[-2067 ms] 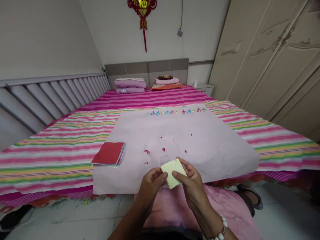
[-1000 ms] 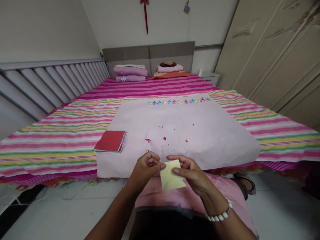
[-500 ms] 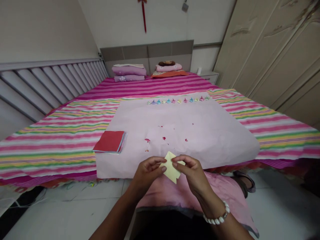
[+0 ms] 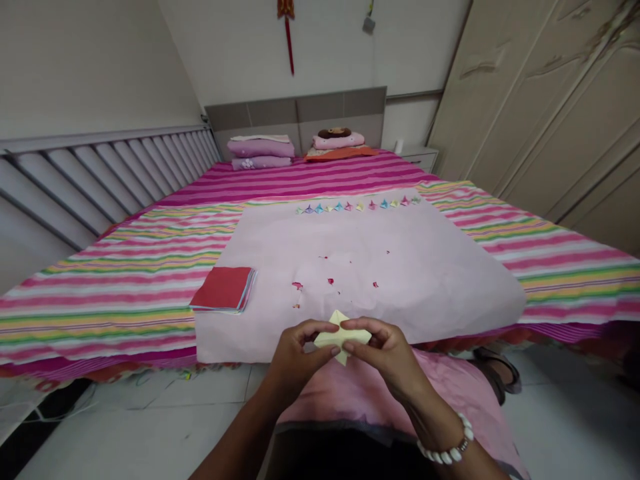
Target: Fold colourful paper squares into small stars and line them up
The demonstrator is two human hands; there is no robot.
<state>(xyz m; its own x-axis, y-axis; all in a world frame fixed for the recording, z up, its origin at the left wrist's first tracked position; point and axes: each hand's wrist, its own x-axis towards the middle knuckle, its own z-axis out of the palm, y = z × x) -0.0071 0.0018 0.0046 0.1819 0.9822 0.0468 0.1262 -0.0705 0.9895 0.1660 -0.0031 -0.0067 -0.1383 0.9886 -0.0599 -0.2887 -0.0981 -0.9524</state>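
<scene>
Yellow paper (image 4: 343, 338) is held in the air just off the near edge of the bed (image 4: 125, 267), above the lap, partly folded into a small pointed shape. Around it, largest first: the pink sheet (image 4: 400, 267) spread over the striped cover; the red-topped paper stack (image 4: 223, 289) at the sheet's near-left corner; a row of finished folded pieces (image 4: 357, 205) along the sheet's far edge; red scraps (image 4: 330, 281) mid-sheet. Left hand (image 4: 295, 350) pinches the paper's left side, right hand (image 4: 387, 350) pinches the right, thumbs on top. For a clean fold, probably: line up the edges first, keep both pinches close to the crease, then press outward from the centre; using the sheet as backing would likely sharpen it
</scene>
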